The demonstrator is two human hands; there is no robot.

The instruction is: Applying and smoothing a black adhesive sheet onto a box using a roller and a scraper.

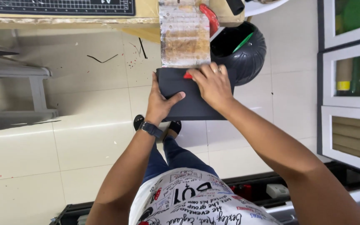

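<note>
I hold a dark rectangular sheet point(196, 106) out in front of me above the floor. My left hand point(160, 104) grips its left edge, thumb lying across the top face. My right hand point(213, 85) presses on the sheet's upper part, fingers closed around a small red tool point(187, 76) whose tip peeks out at the fingertips. The sheet's far edge meets a worn, stained board point(184, 35) that sticks out from the table edge.
A black round bin point(246, 52) with a green item inside stands right behind the sheet. A table with a cutting mat point(59, 6) runs along the top. A grey bench point(17, 91) is at the left, shelves with rolls point(353, 75) at the right.
</note>
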